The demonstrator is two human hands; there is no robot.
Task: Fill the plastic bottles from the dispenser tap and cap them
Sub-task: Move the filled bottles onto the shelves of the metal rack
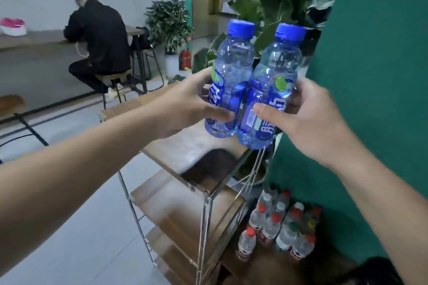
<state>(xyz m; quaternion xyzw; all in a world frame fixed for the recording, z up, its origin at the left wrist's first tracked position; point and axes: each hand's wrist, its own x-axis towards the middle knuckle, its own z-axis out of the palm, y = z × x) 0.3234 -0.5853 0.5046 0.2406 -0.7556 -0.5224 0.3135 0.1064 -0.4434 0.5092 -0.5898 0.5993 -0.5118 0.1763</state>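
- Left hand is wrapping around the lower body of the left bottle, thumb lying across the blue label and fingers curling behind it.
- Right hand is doing the same on the right bottle, thumb pressing the label near the barcode, fingers closing around the far side.
- I am holding both bottles in the air, just above the top shelf of the wire rack, with their bodies touching at the waist and both tilting slightly right.
- Both are wearing blue caps; I cannot tell from here whether they are full or empty, as the clear tinted plastic is hiding any water line.
- I am judging these thin-walled and springy: squeezing hard at the ribbed middle will dent them, and once uncapped and full, push water out of the neck.
- I am keeping my grip low on the label band, where the wall is stiffest; a wet label would be getting slippery.
- No dispenser tap is showing in this view, so I am reading the filling as not yet begun for these two.
- More capped bottles are standing on the floor beside the green wall.
- A seated person is working at a table well apart.
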